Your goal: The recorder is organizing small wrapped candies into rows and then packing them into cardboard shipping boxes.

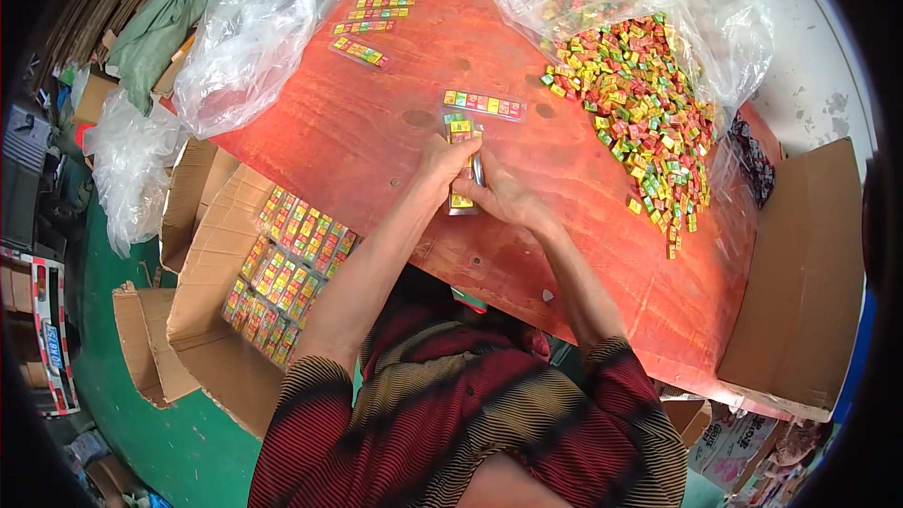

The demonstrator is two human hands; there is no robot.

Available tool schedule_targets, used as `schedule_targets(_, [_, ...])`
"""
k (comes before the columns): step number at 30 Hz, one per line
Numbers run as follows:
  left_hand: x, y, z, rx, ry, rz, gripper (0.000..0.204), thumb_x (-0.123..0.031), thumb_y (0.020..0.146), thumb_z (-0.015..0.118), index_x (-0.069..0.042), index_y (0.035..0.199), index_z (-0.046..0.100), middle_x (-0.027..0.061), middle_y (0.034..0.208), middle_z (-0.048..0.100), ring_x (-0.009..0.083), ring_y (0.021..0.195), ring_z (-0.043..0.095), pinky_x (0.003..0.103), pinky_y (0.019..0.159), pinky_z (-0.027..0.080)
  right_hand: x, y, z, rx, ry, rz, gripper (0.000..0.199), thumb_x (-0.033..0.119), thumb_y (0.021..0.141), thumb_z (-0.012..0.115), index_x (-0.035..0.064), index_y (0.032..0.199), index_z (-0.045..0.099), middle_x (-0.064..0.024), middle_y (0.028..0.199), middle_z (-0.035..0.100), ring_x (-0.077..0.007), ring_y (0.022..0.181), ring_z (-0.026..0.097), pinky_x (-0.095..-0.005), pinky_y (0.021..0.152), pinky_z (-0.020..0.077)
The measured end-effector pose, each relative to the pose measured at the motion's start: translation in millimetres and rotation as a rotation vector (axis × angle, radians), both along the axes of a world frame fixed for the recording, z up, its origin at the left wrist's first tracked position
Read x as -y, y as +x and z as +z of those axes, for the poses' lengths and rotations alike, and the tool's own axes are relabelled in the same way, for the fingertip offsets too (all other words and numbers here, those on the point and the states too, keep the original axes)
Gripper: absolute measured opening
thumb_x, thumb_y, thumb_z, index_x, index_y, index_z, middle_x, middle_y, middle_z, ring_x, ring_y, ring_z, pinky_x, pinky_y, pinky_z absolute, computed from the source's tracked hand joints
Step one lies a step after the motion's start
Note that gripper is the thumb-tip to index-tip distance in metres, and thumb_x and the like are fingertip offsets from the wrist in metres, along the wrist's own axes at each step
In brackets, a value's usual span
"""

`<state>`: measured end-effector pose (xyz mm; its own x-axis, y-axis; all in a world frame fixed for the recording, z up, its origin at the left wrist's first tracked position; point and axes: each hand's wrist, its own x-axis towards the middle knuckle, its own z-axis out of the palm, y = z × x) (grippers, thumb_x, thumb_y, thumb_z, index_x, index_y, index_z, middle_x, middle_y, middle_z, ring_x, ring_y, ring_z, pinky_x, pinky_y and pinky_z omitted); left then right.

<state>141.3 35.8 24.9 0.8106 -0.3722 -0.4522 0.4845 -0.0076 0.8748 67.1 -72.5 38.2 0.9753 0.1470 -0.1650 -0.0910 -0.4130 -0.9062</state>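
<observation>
At the middle of the red table, both my hands close around a narrow clear plastic pack [460, 199] filled with small yellow, red and green blocks. It points away from me, and seems to be several packs stacked. My left hand [442, 167] grips its left side, thumb over the top. On its right side is my right hand [506, 196], lower down, fingers bent against the edge. My palms hide much of the pack's middle. Just beyond lies another such pack [483, 104], placed crosswise.
A big heap of loose coloured blocks [649, 99] spills from a clear plastic bag [724, 14] on the right. Several filled packs [361, 51] lie at the far left. An open carton [212, 296] of packs stands below the left edge; a cardboard box [795, 273] is at right.
</observation>
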Motion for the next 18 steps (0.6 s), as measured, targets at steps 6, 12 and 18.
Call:
schedule_targets(6, [-18,-21,19,-0.077,-0.165,-0.07,0.024,-0.012,0.078,0.059,-0.004,0.098,0.05,0.0038,0.084,0.055,0.0124,0.073,0.056,0.027,0.062,0.047,-16,-27,6,0.004,-0.107,-0.111,0.068,0.039,0.081,0.054,0.0005,0.128,0.021,-0.022,0.109,0.05,-0.0311,0.103,0.05,-0.0375,0.084,0.0397])
schedule_targets(12, [-28,-39,23,0.026,-0.232,-0.123,0.031,-0.012,0.078,0.058,-0.004,0.105,0.046,0.0035,0.089,0.053,0.0107,0.077,0.054,0.027,0.064,0.046,-17,-46,17,0.056,-0.12,-0.08,0.076,0.043,0.079,0.053,-0.001,0.129,0.017,-0.0277,0.102,0.052,-0.0405,0.095,0.051,-0.0443,0.077,0.0419])
schedule_targets(18, [-48,-69,20,-0.05,-0.289,-0.131,0.034,-0.011,0.078,0.057,-0.005,0.108,0.044,0.0025,0.09,0.052,0.0091,0.079,0.051,0.026,0.068,0.045,-9,-62,13,0.042,-0.144,-0.22,0.058,0.037,0.083,0.049,0.0023,0.126,0.03,-0.0228,0.096,0.053,-0.0345,0.088,0.054,-0.0401,0.073,0.0424])
